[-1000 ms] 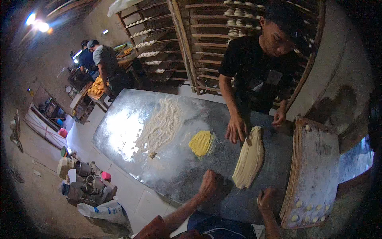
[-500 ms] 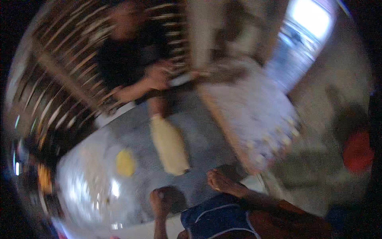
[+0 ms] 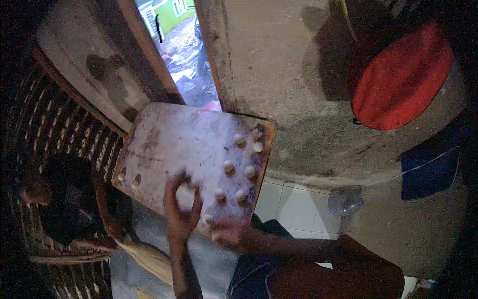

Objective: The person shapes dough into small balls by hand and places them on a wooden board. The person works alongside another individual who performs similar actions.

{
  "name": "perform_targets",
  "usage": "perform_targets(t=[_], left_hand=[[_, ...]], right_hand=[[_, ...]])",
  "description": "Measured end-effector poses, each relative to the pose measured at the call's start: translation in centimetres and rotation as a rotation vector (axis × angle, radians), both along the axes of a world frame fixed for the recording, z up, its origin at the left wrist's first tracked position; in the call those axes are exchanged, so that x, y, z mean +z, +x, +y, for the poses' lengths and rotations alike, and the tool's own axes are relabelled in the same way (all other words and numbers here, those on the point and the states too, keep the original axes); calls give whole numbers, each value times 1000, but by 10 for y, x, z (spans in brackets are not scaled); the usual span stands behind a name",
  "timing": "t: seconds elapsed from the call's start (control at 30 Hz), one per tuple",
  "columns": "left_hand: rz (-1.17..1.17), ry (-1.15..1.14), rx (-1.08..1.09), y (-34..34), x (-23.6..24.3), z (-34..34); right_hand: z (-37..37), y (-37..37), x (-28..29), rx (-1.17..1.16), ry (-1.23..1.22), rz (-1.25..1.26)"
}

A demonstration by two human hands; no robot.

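My left hand (image 3: pixel 180 219) is raised over the floured tray (image 3: pixel 162 139), thumb and fingers curved apart around empty space. My right hand (image 3: pixel 231 234) is curled and blurred beside it at the tray's near edge; what it holds, if anything, is hidden. Small pale dough balls (image 3: pixel 229 167) sit in groups on the tray. A long layered dough strip (image 3: pixel 144 256) lies on the metal table (image 3: pixel 204 254) to the left, under a co-worker's hand (image 3: pixel 114 229).
A co-worker (image 3: pixel 62 194) in dark clothes stands left before wooden racks (image 3: pixel 74 124) of dough pieces. A doorway (image 3: pixel 179 60) opens beyond the tray. A red cloth item (image 3: pixel 398 79) and dark blue one (image 3: pixel 428 169) hang right; a plastic jug (image 3: pixel 344 200) stands on the floor.
My view has swung right toward the tray and doorway. My left hand has come from the table to over the tray, fingers opened; my right hand has moved beside it.
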State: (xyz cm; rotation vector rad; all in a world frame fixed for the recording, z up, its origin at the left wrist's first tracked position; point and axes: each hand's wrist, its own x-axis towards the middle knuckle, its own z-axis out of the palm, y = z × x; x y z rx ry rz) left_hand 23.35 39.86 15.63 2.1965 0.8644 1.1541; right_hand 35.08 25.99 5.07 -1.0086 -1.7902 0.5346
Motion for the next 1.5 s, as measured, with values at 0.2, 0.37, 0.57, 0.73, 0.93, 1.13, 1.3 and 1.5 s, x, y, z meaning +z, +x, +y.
perform_targets(t=[0.2, 0.37, 0.57, 0.73, 0.93, 1.13, 1.3, 1.5], left_hand=[[-38, -146, -271, 209, -78, 129], [252, -141, -226, 240, -96, 126], [-102, -417, 253, 59, -36, -52], [-30, -449, 824, -103, -129, -209], [126, -269, 1134, -293, -178, -258], [131, -368, 923, -304, -183, -230], [-216, -594, 1104, -252, -131, -292], [-908, -1156, 695, -301, -168, -304]], right_hand=[[88, 188, 82, -763, 338, 206], [116, 270, 17, -906, -97, -342], [57, 167, 15, -777, 117, -29], [-7, 32, 38, -130, -289, 161], [-39, -70, 18, 513, -543, 7], [-32, -216, -79, 752, -1543, 462], [-39, -299, -122, 535, -1610, 480], [-86, -277, -136, 321, -194, -195]])
